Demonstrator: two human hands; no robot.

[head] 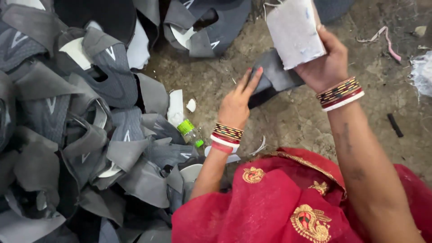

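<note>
My right hand [325, 63] grips a grey shoe upper [276, 72] with a white insole board [294, 32] facing up, held above the dirt floor. My left hand [238, 101] rests its fingertips on the grey fabric edge of that same shoe upper, fingers extended and together. Both wrists carry stacked coloured bangles. A red cloth with gold embroidery [274, 202] covers my lap below the arms.
A big heap of grey shoe uppers [81, 135] fills the left half. A small plastic bottle with a green label [191, 132] lies at the heap's edge. White scraps [175, 105] and a pink strip [387, 40] lie on the bare dirt floor [297, 117].
</note>
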